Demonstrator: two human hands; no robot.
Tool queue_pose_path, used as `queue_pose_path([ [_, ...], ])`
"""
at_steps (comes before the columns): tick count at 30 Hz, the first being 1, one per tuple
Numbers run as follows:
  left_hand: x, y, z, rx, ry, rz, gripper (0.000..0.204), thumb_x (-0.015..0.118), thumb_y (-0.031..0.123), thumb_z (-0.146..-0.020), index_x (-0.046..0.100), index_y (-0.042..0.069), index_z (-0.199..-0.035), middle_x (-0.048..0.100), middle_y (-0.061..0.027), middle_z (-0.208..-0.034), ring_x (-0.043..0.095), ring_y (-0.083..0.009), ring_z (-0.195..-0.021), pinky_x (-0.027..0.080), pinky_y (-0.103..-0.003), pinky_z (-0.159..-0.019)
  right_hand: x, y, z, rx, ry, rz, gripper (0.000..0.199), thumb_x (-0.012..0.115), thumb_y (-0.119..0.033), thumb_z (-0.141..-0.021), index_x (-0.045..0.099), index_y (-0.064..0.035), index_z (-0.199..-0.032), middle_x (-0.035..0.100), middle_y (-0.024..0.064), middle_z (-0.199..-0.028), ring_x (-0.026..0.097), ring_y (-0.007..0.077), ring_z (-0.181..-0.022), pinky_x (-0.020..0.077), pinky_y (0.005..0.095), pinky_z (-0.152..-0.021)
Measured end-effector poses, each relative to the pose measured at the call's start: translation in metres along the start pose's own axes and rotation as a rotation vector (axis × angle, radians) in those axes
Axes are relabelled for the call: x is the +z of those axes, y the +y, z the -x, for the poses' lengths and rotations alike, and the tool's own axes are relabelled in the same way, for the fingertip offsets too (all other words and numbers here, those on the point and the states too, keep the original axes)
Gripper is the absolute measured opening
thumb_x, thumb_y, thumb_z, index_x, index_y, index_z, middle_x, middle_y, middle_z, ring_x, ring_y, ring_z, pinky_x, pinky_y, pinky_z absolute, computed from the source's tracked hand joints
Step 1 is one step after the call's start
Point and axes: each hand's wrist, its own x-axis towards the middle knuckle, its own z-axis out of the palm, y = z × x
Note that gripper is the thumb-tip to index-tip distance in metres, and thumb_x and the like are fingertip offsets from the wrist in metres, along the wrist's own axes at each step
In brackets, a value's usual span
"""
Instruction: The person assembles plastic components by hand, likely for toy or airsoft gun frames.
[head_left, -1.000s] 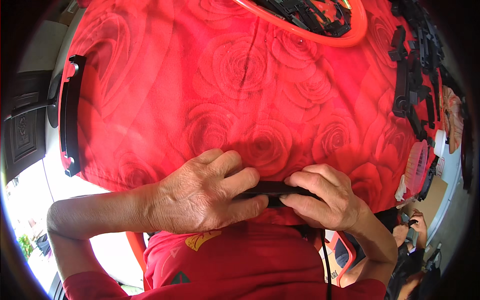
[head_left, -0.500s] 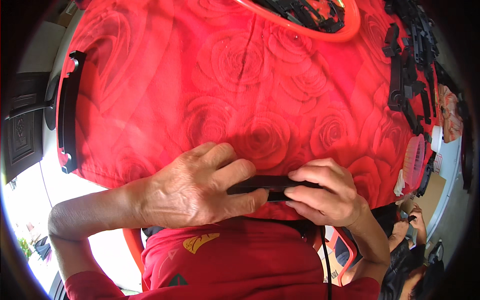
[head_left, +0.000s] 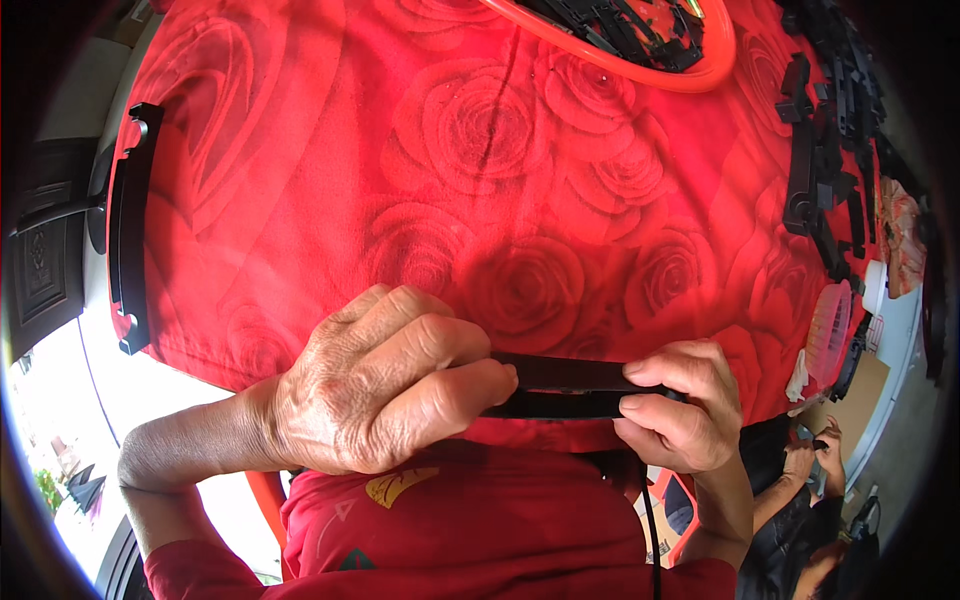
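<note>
1. Both hands have slid apart since half a second ago, so more of the black strip (head_left: 565, 376) shows between them.
2. Biggest is the table, under a red rose-print tablecloth (head_left: 300, 200).
3. Next come a heap of black parts (head_left: 800, 190) along the right edge, an orange-red basin (head_left: 620, 72) with more inside, and a notched black bar (head_left: 132, 230) at the left edge.
4. The left hand (head_left: 385, 385) is curled round the strip's left end, its fingers bent in. The right hand (head_left: 690, 405) is less curled — thumb and fingers pinch the right end.
5. To do this well, I think both ends should be held firmly and level, with gentle, even pushes — too much force might bend it.
6. The strip is above the table's near edge, by the red shirt (head_left: 470, 520). It looks long, thin and dull, with a groove along it and a tiny shiny spot. I cannot tell if it touches the cloth.
</note>
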Motion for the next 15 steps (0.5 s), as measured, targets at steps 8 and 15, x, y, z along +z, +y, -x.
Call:
queue_pose_path([
  [8,0.0,0.003,-0.01,0.063,-0.075,-0.163,0.038,0.081,0.018,-0.072,0.076,0.021,-0.11,0.062,-0.0059,-0.101,0.062,-0.0206,-0.078,0.051,-0.032,-0.064,0.003,0.004,-0.006,-0.001,-0.106,0.057,0.037,0.087,-0.003,-0.068,0.077,-0.0139,-0.102,0.07,0.007,-0.1,0.066,0.0224,-0.075,0.0536,0.0328,-0.06],
  [15,-0.001,0.0,-0.024,0.101,-0.246,-0.113,0.039,0.076,0.025,-0.074,0.077,0.02,-0.113,0.061,-0.0076,-0.105,0.061,-0.0215,-0.083,0.052,-0.034,-0.066,0.006,0.003,-0.023,-0.059,-0.214,0.043,0.029,0.082,-0.007,-0.072,0.079,-0.0108,-0.101,0.067,0.0066,-0.101,0.063,0.0208,-0.081,0.0544,0.0322,-0.064],
])
